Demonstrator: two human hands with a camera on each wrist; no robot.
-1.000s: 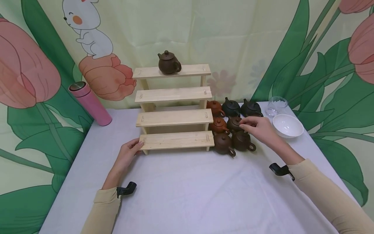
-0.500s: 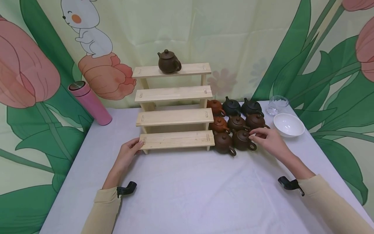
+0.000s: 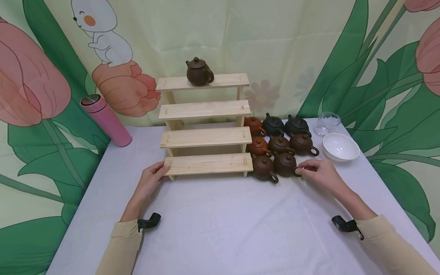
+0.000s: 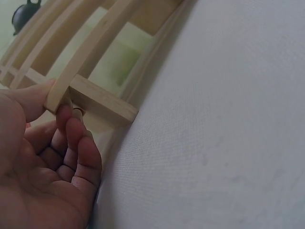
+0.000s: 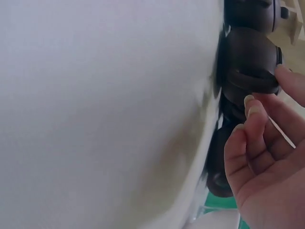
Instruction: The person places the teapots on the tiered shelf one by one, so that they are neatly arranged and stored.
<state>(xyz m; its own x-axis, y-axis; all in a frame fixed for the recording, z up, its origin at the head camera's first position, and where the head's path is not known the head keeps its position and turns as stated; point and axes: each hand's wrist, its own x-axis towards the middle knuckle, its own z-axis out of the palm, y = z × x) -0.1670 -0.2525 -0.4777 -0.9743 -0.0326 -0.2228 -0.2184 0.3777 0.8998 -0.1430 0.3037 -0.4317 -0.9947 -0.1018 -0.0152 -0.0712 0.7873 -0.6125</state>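
Note:
My left hand (image 3: 151,177) grips the left end of the lowest board of a four-step wooden display rack (image 3: 207,164); in the left wrist view its thumb lies on one face of the board, the fingers (image 4: 76,138) curled under the other. At the rack's right, my right hand (image 3: 317,173) has thumb and index finger at the handle of a dark brown teapot (image 3: 284,164). The right wrist view shows them pinching that handle (image 5: 252,82). Close beside it stands another brown teapot (image 3: 263,168). A single dark brown teapot (image 3: 198,72) sits on the top board.
Behind the held teapot are several more teapots, among them an orange-brown one (image 3: 258,146), a black one (image 3: 273,125) and a brown one (image 3: 302,144). A white bowl (image 3: 340,148) and a clear glass cup (image 3: 326,124) stand farther right. A pink flask (image 3: 107,121) is at the back left.
My right hand has moved from over the middle teapots toward the front right and down to the front teapot's handle, uncovering the brown teapot behind. The left hand stays on the rack.

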